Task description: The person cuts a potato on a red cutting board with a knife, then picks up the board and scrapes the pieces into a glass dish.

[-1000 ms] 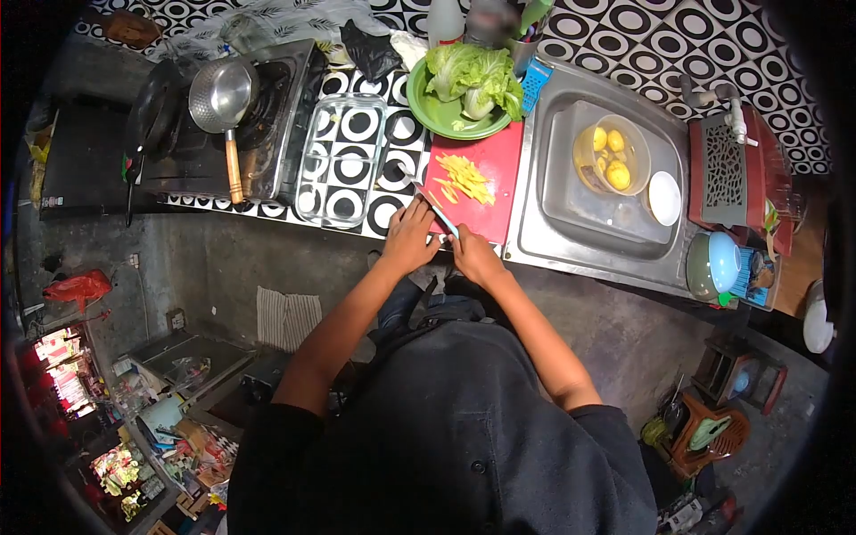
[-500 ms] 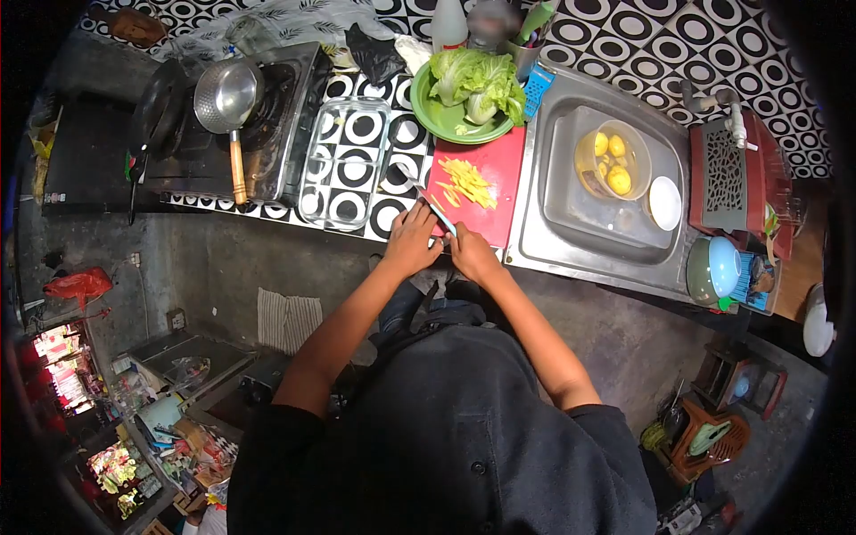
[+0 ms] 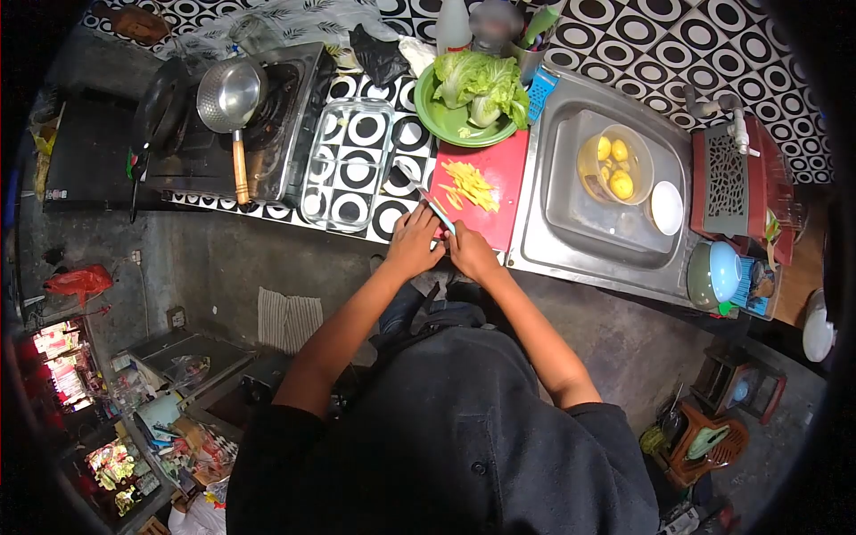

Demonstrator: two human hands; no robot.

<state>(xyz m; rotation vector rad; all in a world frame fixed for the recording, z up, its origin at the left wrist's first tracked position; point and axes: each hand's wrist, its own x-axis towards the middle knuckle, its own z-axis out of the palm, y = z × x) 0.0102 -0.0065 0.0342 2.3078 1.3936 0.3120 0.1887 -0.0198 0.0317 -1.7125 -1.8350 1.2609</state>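
Step in hand, by judgement: slicing. Yellow strips [image 3: 471,187] lie mid-board on the red cutting board [image 3: 501,225], nearer the surface's left edge. At its near edge the right hand [image 3: 473,252] is curled around the knife [image 3: 439,213], whose tip projects past the left edge. The left hand [image 3: 413,245] lies at the near left corner (grip undetermined; its underside is hidden). A further stroke would call for fingertips clear of the blade.

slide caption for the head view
Right hand holds a knife at a red board bearing yellow strips, left hand alongside.
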